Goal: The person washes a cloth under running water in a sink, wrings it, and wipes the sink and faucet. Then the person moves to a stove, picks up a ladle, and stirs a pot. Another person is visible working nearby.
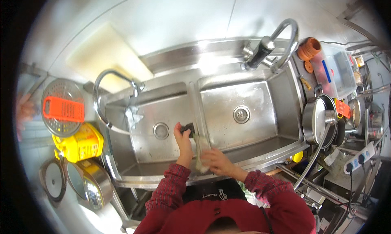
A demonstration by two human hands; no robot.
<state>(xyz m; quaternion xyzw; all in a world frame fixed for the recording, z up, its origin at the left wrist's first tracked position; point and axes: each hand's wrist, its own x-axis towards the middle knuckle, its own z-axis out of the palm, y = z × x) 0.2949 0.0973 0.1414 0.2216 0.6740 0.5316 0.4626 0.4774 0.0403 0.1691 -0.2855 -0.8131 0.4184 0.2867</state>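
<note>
My left hand [184,142] is over the left basin of a double stainless steel sink [192,96], close to the divider. It grips a small dark object [187,129], probably a scouring pad. A pale, limp cloth [200,153] stretches from beside that object towards the front rim. My right hand [217,162], blurred, has its fingers against the cloth's right side; whether they grasp it is unclear. In the left basin a thin stream runs from the curved faucet [96,96], left of the drain [161,130]. A crumpled whitish cloth [133,116] lies at that basin's left side.
Left of the sink are an orange grater [64,109] on a perforated metal disc, a yellow jug [87,142] and a metallic appliance [91,182]. A cutting board [107,56] leans behind. Pots [314,121], a plastic bin [339,72] and a power strip [360,157] stand right.
</note>
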